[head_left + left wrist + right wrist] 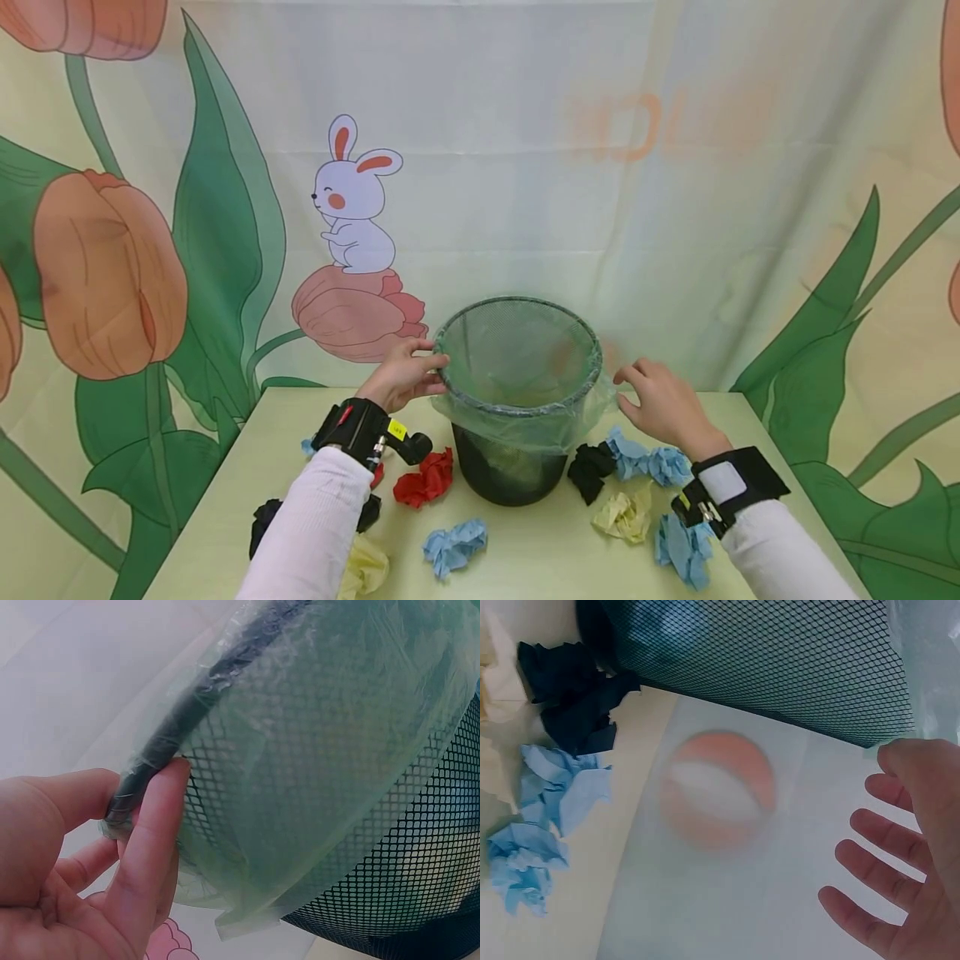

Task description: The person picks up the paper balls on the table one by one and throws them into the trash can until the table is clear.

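A black mesh wastebasket (480, 467) stands upright on the table, lined with a thin green plastic bag (517, 429) folded outward over its rim. At the rim's left side my left hand (405, 377) pinches the bag-covered edge; in the left wrist view the thumb is on one side of the dark rim (161, 742) and the fingers on the other. My right hand (663, 404) is beside the right rim, fingers spread and slightly bent. In the right wrist view, its thumb tip lies close to the bag's edge, with nothing held by the other fingers.
Crumpled paper balls surround the basket: red (426, 479), blue (455, 547), black (591, 472) and yellow (626, 512), with more blue paper (684, 550) at the right. A printed curtain (510, 167) with a rabbit and tulips hangs right behind the table (540, 558).
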`<state>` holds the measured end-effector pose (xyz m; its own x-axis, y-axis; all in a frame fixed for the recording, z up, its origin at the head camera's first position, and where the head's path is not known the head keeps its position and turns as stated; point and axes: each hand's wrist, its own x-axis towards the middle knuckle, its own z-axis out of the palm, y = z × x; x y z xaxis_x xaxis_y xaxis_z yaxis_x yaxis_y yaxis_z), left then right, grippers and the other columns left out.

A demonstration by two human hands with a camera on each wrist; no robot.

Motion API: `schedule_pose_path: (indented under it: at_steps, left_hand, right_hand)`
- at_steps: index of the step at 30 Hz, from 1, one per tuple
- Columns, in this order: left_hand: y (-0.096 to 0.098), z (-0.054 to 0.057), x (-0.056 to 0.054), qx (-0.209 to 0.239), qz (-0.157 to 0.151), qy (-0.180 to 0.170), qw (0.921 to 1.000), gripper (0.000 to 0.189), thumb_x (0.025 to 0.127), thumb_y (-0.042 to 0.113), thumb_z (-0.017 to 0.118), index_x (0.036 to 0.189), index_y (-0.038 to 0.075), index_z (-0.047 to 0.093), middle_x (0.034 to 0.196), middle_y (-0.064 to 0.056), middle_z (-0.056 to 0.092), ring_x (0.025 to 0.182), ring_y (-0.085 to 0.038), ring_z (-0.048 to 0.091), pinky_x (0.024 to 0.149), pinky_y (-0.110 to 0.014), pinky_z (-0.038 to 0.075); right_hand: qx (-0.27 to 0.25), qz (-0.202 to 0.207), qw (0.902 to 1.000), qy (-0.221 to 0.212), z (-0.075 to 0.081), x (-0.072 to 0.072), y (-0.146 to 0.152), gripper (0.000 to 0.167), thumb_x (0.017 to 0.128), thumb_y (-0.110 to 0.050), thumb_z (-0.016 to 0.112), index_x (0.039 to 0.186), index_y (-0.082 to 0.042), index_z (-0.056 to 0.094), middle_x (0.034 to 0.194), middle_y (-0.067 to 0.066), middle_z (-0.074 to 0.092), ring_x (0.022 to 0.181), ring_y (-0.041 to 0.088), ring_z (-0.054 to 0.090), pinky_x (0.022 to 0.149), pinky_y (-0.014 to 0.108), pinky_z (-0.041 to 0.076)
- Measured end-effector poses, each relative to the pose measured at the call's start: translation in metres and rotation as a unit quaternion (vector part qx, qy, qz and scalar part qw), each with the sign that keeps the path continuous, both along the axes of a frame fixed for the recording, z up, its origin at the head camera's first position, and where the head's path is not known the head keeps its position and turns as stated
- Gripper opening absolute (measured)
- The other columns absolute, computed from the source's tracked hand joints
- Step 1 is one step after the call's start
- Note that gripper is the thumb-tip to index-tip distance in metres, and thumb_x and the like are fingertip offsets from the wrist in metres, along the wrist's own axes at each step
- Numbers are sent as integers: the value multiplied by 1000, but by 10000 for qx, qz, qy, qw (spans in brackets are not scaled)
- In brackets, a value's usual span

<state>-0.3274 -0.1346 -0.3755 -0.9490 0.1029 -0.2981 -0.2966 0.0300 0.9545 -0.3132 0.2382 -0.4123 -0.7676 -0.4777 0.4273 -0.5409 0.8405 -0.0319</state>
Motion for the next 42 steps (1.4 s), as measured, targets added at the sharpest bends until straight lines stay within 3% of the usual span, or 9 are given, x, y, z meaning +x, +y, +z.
schedule_pose_path:
  at_steps: [14,33,42]
  left_hand:
    - [2,-1,-2,-5,-7,-2,10000,52,93,12,55,138,7,29,111,-12,43,71,-15,52,61,-22,56]
    - [0,0,-1,32,-25,21,10000,53,93,11,54,138,5,28,106,-10,42,69,-14,50,59,-21,55]
    - [1,-1,0,70,-34,30,10000,53,93,11,55,138,5,28,104,-10,41,69,-14,50,59,-21,55]
  right_hand:
    - [-111,-271,9992,-254,-31,19,19,31,84,-26,66,110,-11,61,103,11,57,90,29,56,63,41,50]
    - [-24,-596,9946,-855,-83,52,41,35,79,-31,70,111,-17,62,108,8,56,93,30,55,55,37,46]
    - [51,-818,9893,-1208,-108,65,51,46,77,-37,71,117,-20,59,117,10,54,101,35,54,57,46,47]
